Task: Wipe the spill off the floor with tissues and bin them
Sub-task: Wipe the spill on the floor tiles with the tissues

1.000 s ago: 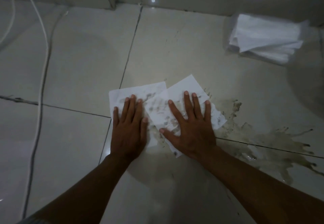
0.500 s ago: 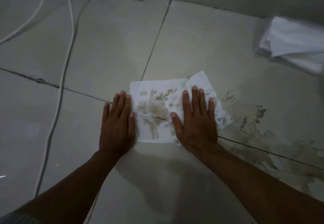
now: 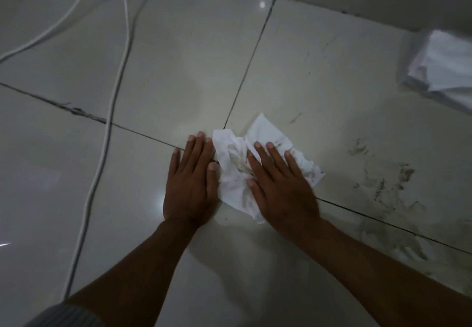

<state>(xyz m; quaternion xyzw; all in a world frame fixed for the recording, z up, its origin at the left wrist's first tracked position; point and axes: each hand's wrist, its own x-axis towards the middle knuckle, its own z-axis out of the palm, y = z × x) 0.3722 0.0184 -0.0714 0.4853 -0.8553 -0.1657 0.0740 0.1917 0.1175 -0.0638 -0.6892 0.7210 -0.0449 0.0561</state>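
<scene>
Underfoot, glossy pale ceramic floor tiles [image 3: 178, 66] with dark grout lines, filling nearly the whole view. Along the left, thin white cables [image 3: 116, 91] trailing across those tiles. At the right edge, a stack of clean white tissues in a clear plastic wrapper [image 3: 441, 71], well apart from both hands. Lower right, a smeared brownish spill [image 3: 390, 186], streaky and half dry, spread across a grout line and reaching toward the frame's edge. Near centre, bare forearms reaching in from the bottom, a bit of ribbed grey sleeve [image 3: 63, 316] at the lower left corner. Left hand [image 3: 190, 186] flat on bare tile, fingers straight and close together, holding nothing, its inner edge touching the paper beside it. Right hand [image 3: 283, 188] palm down, fingers slightly spread, pressing on the crumpled white stained tissues [image 3: 235, 170]. Those tissues bunched between the two hands, brown blotches on the creases, lying just left of the spill over the crossing of grout lines.
</scene>
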